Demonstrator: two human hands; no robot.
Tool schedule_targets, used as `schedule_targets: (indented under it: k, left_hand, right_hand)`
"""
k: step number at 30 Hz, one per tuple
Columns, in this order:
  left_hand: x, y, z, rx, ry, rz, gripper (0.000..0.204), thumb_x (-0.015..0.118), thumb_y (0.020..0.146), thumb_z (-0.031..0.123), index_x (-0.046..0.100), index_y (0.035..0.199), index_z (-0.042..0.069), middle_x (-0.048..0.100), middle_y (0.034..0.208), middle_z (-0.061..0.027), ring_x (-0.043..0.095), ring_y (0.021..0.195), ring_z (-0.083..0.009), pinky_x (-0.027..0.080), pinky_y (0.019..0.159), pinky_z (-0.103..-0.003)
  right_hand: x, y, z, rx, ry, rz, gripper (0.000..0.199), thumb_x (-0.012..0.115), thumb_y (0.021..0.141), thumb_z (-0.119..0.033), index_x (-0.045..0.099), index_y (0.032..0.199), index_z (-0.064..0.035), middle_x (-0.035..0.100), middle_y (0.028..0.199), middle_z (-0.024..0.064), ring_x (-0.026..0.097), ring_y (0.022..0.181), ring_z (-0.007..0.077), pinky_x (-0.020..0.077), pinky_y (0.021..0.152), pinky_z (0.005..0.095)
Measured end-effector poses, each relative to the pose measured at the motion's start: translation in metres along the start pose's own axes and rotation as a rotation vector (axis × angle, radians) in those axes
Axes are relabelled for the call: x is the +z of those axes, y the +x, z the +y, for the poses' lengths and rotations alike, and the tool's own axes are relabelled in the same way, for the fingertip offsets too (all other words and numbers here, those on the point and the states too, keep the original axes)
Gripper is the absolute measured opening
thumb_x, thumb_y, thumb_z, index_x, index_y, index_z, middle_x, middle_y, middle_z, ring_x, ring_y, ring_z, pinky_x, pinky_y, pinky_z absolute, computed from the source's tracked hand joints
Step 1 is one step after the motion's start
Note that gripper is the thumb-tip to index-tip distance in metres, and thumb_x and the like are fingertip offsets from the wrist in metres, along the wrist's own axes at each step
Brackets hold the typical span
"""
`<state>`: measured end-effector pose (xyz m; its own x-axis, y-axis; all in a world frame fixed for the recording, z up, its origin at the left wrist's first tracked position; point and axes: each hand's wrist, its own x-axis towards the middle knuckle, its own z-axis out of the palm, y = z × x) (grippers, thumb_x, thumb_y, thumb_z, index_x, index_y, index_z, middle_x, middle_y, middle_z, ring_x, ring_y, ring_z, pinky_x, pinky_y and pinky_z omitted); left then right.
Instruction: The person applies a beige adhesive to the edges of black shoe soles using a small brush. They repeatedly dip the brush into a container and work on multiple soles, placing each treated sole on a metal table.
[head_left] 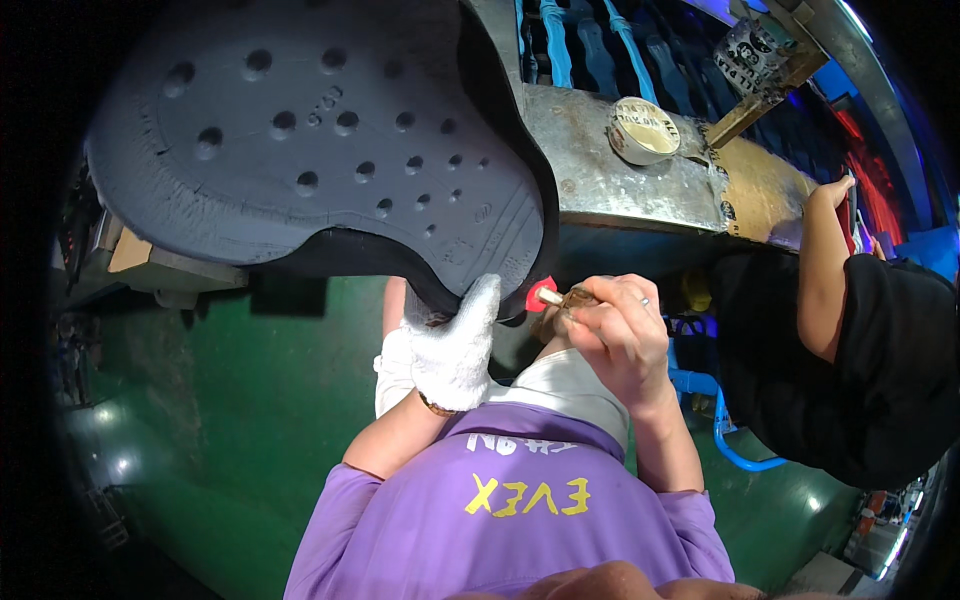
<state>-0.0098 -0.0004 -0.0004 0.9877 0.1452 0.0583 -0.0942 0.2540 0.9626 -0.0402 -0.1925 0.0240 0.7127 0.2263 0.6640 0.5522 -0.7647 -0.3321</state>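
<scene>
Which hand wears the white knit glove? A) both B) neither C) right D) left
D: the left hand is in a white knit glove, gripping the dark shoe sole; the right hand is bare and holds a small brush.

Hidden and cut-off parts around the shoe sole

The dark shoe sole (310,140) runs off the top edge, and its upper cannot be seen. The gloved left hand (452,345) covers the sole's near edge, so the grip underneath is hidden. The right hand (615,335) hides most of the small brush (548,297). The co-worker (860,360) is cut off at the right edge.
</scene>
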Motion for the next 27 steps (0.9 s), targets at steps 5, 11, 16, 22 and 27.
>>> schedule_targets:
  k: [5, 11, 16, 22, 27]
  left_hand:
    - [0.002, 0.005, -0.003, -0.062, -0.054, 0.024, 0.041, 0.079, 0.084, -0.003, 0.061, 0.12, -0.001, 0.071, 0.107, -0.0076, 0.069, 0.092, -0.016, 0.055, 0.08, -0.028]
    - [0.007, 0.002, 0.008, -0.05, 0.019, -0.001, 0.034, 0.073, 0.088, -0.001, 0.062, 0.121, -0.001, 0.071, 0.111, -0.0081, 0.066, 0.097, -0.0161, 0.053, 0.087, -0.031]
    - [0.005, 0.002, 0.002, -0.088, -0.031, 0.045, 0.045, 0.079, 0.085, 0.001, 0.059, 0.124, -0.001, 0.069, 0.112, -0.0078, 0.066, 0.097, -0.0158, 0.053, 0.085, -0.028]
    - [-0.005, 0.0, -0.007, 0.063, 0.18, -0.025, 0.047, 0.079, 0.085, 0.001, 0.058, 0.127, -0.001, 0.068, 0.114, -0.007, 0.065, 0.099, -0.0154, 0.052, 0.086, -0.028]
    - [0.001, 0.001, 0.002, -0.107, -0.02, 0.026, 0.047, 0.078, 0.086, 0.002, 0.059, 0.128, 0.0, 0.069, 0.115, -0.0069, 0.066, 0.1, -0.0157, 0.052, 0.087, -0.029]
  right_hand:
    - [0.0, -0.006, 0.005, -0.096, 0.029, -0.05, 0.034, 0.082, 0.068, -0.008, 0.063, 0.096, -0.0121, 0.068, 0.104, 0.0049, 0.063, 0.081, 0.025, 0.044, 0.085, 0.0427]
    - [-0.002, -0.006, 0.006, -0.006, 0.048, -0.044, 0.032, 0.082, 0.068, -0.008, 0.064, 0.094, -0.0112, 0.068, 0.106, 0.0072, 0.062, 0.086, 0.0284, 0.0461, 0.085, 0.0435]
    - [-0.002, -0.01, 0.003, -0.047, 0.121, -0.069, 0.03, 0.082, 0.071, -0.008, 0.064, 0.094, -0.0098, 0.067, 0.108, 0.0106, 0.063, 0.086, 0.0291, 0.0463, 0.086, 0.0413]
    - [-0.004, -0.015, 0.004, 0.012, 0.063, 0.01, 0.028, 0.081, 0.073, -0.007, 0.064, 0.095, -0.0088, 0.069, 0.103, 0.0105, 0.064, 0.082, 0.0282, 0.0464, 0.088, 0.0418]
    - [-0.003, -0.014, 0.007, 0.085, -0.105, 0.08, 0.021, 0.08, 0.072, -0.006, 0.067, 0.088, -0.0059, 0.069, 0.102, 0.0124, 0.066, 0.084, 0.0279, 0.0481, 0.088, 0.0418]
